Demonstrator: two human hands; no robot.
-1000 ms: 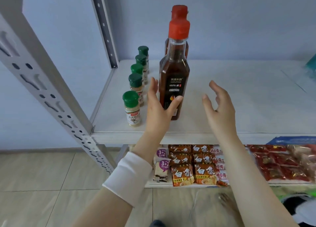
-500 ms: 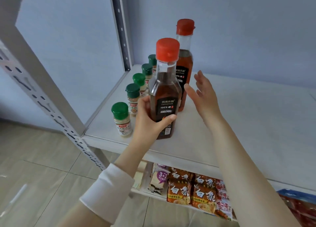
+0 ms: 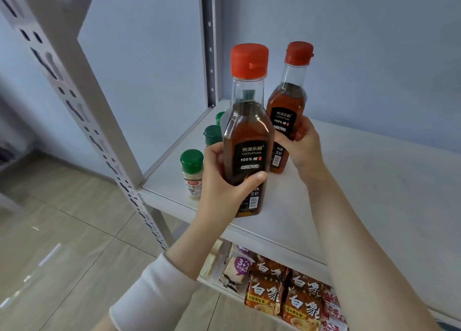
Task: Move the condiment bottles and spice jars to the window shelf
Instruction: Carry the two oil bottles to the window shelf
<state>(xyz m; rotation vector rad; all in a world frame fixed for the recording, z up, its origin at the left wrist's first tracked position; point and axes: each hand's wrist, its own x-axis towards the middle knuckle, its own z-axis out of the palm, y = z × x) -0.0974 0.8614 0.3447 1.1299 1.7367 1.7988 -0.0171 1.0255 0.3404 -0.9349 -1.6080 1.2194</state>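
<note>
Closing the right hand (image 3: 301, 146) round the label of the far bottle (image 3: 287, 106), fingers curling behind and thumb in front, after reaching toward it open-fingered half a second back. Keeping the left hand (image 3: 219, 181) wrapped round the near bottle (image 3: 245, 141), thumb across the lower label, as half a second back; only brushing it with straight fingers a second back. Holding both red-capped bottles upright over the near-left part of the shelf (image 3: 349, 193), near one just left of and in front of the far one. Failing to show either base as plainly lifted off the board or resting on it. Leaving the green-capped spice jars (image 3: 191, 173) untouched in their row along the shelf's left edge, nearest one just left of the left hand. Going, then, from no bottle held to one secured in each hand; probably readying for lifting both together and carrying them to the window shelf, nowhere in view here. Expecting further trips for the jars.
</note>
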